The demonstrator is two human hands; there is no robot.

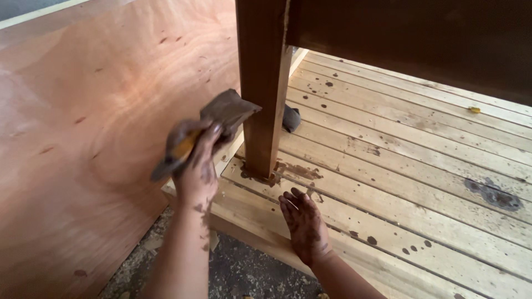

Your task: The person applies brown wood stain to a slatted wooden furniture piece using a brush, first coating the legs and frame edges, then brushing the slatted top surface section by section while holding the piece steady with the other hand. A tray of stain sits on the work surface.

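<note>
My left hand (197,166) grips a stain-soaked brown sponge or rag (219,119) with a yellow core and presses it against the left face of a dark-stained wooden leg (261,83). The leg stands upright on a slatted wooden platform (399,166). My right hand (305,224) rests flat on the platform's front edge, fingers together, palm down, just below the foot of the leg. Both hands are smeared with dark stain. A dark-stained rail (421,39) runs right from the top of the leg.
A large plywood sheet (83,138) leans at the left. Dark stain drips and blotches (493,194) spot the pale slats. A dark lump (291,118) lies behind the leg. Rough concrete floor (238,271) shows at the bottom. A small yellow scrap (474,109) lies at the right.
</note>
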